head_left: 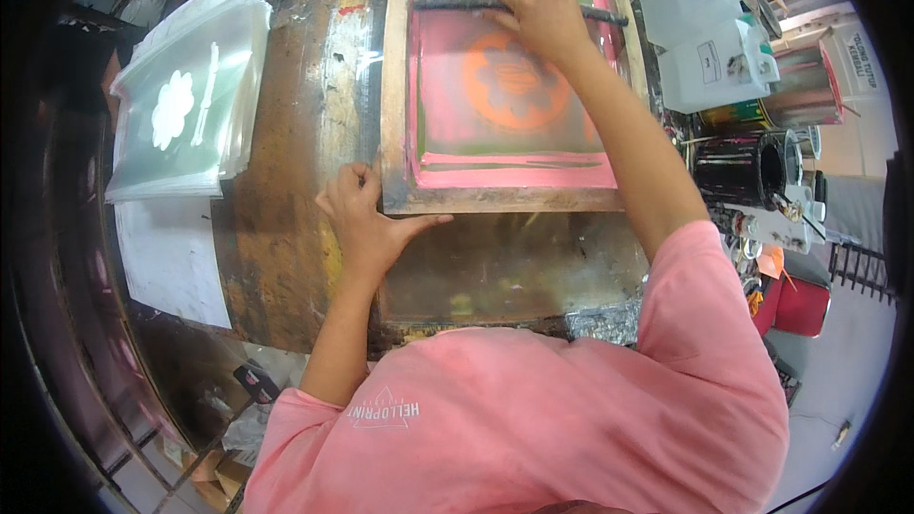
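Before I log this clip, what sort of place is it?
Most likely a small screen-printing workshop. The right hand holds a squeegee on a wooden-framed pink screen while the left hand steadies its corner; a stack of clear printed bags and ink cans sit alongside on the stained bench.

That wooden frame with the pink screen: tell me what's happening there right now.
A person in a pink shirt is screen printing. The right hand grips a dark long-handled squeegee at the far end of the wooden-framed pink mesh screen, which carries an orange flower-shaped stencil. The left hand presses on the frame's near-left corner, on the stained brown worktable. To the left lies a stack of clear plastic sheets printed with white flowers; white plastic jugs and a black ink tin stand to the right.
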Available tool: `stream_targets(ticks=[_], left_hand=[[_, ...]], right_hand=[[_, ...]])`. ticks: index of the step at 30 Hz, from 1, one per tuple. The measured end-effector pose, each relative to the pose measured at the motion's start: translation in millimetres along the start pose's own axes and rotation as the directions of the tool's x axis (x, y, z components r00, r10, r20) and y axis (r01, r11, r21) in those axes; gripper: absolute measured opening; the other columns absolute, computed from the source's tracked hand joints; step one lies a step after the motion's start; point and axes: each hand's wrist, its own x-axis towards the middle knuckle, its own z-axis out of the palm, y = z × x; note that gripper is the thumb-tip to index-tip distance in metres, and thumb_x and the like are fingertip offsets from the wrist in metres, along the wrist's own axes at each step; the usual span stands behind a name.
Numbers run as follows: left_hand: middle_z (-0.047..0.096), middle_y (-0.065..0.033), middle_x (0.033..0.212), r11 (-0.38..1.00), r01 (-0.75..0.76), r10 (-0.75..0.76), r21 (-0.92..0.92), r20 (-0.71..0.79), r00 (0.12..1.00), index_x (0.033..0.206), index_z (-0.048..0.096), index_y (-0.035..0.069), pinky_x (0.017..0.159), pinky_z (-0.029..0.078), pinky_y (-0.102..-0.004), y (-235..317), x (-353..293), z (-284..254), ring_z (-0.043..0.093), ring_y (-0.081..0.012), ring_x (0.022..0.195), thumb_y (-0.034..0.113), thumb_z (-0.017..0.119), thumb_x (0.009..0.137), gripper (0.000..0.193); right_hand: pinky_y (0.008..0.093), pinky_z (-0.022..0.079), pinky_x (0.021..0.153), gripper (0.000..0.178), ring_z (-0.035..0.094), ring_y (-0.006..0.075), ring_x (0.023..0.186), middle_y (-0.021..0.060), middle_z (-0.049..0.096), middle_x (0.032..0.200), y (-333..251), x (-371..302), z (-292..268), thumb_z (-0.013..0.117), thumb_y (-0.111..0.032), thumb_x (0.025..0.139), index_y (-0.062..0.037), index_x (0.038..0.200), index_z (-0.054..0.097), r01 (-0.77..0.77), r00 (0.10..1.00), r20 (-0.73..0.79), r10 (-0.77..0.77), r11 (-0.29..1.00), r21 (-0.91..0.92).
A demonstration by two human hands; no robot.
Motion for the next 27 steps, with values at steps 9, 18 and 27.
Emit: stream_targets(ticks=[9,18,27], left_hand=[[0.057,-0.0077,0.112,0.999,0.026,-0.026,-0.026,0.011,1.000,0.107,0.073,0.002,0.100,0.031,-0.0440,-1,1,0,0.051,-0.0285,0.113,0.067,0.094,0.048,0.090],[0.068,-0.0075,0.112,0.970,0.048,-0.081,-0.238,-0.134,0.988,0.117,0.071,-0.003,0.101,0.041,-0.0395,11,2,-7,0.061,-0.0214,0.108,0.048,0.097,0.065,0.078],[0.059,-0.0229,0.136,0.831,-0.204,0.022,-0.517,-0.336,0.941,0.153,0.042,-0.009,0.107,0.045,-0.0453,53,57,-38,0.058,-0.0321,0.121,0.052,0.079,0.090,0.095]], right_hand=[[0.0443,0.058,0.073,0.035,0.067,0.0306,0.094,0.0092,0.067,0.096,-112,-140,-97,0.079,-0.039,0.085,-0.0088,0.098,0.067,-0.048,0.990,0.136,0.025,0.985,0.166],[0.0466,0.057,0.082,0.040,0.066,0.0296,0.096,0.0108,0.066,0.103,-119,-135,-147,0.073,-0.042,0.091,-0.0043,0.102,0.063,-0.007,0.993,0.115,-0.013,0.985,0.172],[0.0510,0.045,0.089,0.045,0.069,0.0330,0.087,0.0163,0.071,0.089,-99,-33,-244,0.065,-0.049,0.094,-0.0052,0.105,0.069,-0.038,0.929,-0.371,0.008,0.997,-0.074]])
